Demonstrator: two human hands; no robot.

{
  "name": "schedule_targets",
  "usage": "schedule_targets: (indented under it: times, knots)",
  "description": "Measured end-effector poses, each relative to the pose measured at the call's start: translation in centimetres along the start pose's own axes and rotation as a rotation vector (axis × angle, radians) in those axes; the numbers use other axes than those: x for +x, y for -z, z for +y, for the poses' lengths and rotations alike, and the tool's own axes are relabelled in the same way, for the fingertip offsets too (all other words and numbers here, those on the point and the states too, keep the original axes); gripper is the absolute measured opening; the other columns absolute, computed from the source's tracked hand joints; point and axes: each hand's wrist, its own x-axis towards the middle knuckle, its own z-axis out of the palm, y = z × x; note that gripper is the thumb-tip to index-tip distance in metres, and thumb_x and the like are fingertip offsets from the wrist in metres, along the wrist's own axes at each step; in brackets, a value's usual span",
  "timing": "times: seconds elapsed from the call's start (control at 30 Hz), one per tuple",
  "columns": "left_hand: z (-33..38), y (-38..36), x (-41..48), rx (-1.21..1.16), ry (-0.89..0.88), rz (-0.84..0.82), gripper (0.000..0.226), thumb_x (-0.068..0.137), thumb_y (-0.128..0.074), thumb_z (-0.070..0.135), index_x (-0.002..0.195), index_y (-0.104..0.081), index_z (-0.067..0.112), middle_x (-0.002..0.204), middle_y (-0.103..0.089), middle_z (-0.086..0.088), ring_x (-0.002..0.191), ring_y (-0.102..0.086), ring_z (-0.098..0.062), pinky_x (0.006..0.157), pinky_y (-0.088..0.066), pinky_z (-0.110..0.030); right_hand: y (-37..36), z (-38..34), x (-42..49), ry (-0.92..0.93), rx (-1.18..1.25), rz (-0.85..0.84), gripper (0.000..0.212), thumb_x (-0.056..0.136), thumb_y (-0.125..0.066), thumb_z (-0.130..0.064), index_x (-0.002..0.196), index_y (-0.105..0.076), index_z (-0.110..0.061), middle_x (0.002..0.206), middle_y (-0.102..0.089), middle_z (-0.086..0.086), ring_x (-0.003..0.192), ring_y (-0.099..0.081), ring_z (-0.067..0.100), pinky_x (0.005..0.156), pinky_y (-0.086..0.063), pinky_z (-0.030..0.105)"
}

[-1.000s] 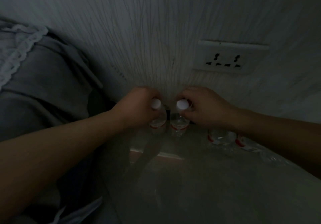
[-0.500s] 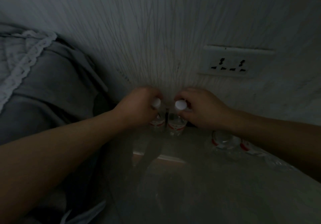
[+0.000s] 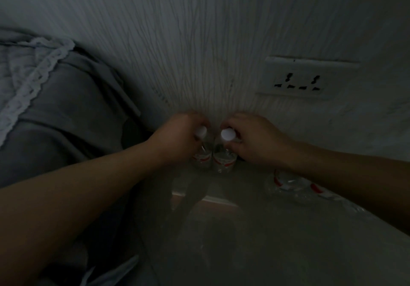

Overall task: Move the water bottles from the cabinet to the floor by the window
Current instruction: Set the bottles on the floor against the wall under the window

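Two small clear water bottles with white caps and red-and-white labels stand upright side by side against the wall. My left hand [image 3: 179, 138] grips the neck of the left bottle [image 3: 203, 156]. My right hand [image 3: 255, 140] grips the neck of the right bottle [image 3: 224, 159]. Both bottles' bases sit at floor level by the skirting. Further right, more clear bottles [image 3: 286, 182] with red labels lie on the floor, partly hidden under my right forearm.
The scene is dim. A textured white wall [image 3: 199, 52] rises just behind the bottles, with a white power socket [image 3: 297, 79] at the right. Grey bedding [image 3: 62, 108] with a white lace-edged cloth [image 3: 26, 70] fills the left. Grey floor [image 3: 266, 241] spreads below.
Both hands and the two bottles have sunk slightly lower and closer to the wall's base. The view has shifted a little; the grips are unchanged.
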Motion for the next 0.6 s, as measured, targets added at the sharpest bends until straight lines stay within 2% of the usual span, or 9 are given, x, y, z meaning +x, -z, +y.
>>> schedule_targets:
  times: [0.07, 0.17, 0.33, 0.5, 0.6]
  knots:
    - [-0.15, -0.06, 0.05, -0.013, 0.004, -0.005, 0.020, 0.077, -0.066, 0.009, 0.096, -0.068, 0.014, 0.094, -0.065, -0.006, 0.089, -0.061, -0.022, 0.074, -0.040, -0.025, 0.00, 0.02, 0.00, -0.003, 0.008, -0.005, 0.024, 0.079, -0.066, -0.028, 0.098, -0.064, -0.013, 0.092, -0.061, 0.005, 0.086, -0.057, 0.022, 0.070, -0.040, 0.032]
    - [-0.25, -0.04, 0.05, -0.024, 0.015, -0.005, 0.026, 0.076, -0.067, 0.010, 0.102, -0.068, 0.014, 0.099, -0.066, -0.007, 0.092, -0.062, -0.022, 0.078, -0.045, -0.028, 0.05, -0.05, -0.02, -0.019, 0.020, -0.005, 0.024, 0.080, -0.068, -0.026, 0.101, -0.064, -0.015, 0.094, -0.061, 0.003, 0.088, -0.056, 0.020, 0.071, -0.038, 0.030]
    - [0.06, -0.09, -0.04, -0.039, 0.048, -0.009, 0.046, 0.076, -0.073, 0.012, 0.121, -0.063, 0.011, 0.117, -0.064, -0.011, 0.107, -0.061, -0.024, 0.092, -0.049, -0.036, 0.03, -0.30, -0.12, -0.033, 0.022, 0.005, 0.023, 0.082, -0.066, -0.025, 0.100, -0.063, -0.012, 0.096, -0.061, 0.005, 0.089, -0.056, 0.021, 0.072, -0.039, 0.031]
    - [-0.12, -0.27, -0.06, -0.042, 0.063, -0.016, 0.045, 0.077, -0.072, 0.015, 0.121, -0.062, 0.012, 0.118, -0.063, -0.010, 0.107, -0.060, -0.024, 0.093, -0.049, -0.039, 0.34, -0.64, -0.17, -0.048, 0.039, -0.010, 0.026, 0.083, -0.065, -0.024, 0.105, -0.063, -0.011, 0.099, -0.062, 0.006, 0.091, -0.056, 0.021, 0.075, -0.041, 0.032]
    - [-0.15, -0.29, -0.02, -0.039, 0.064, -0.017, 0.045, 0.075, -0.073, 0.016, 0.119, -0.063, 0.013, 0.114, -0.064, -0.009, 0.105, -0.061, -0.024, 0.091, -0.050, -0.037, 0.62, -0.82, -0.18, -0.057, 0.042, -0.025, 0.028, 0.082, -0.066, -0.024, 0.106, -0.063, -0.009, 0.101, -0.062, 0.008, 0.093, -0.057, 0.023, 0.078, -0.045, 0.037]
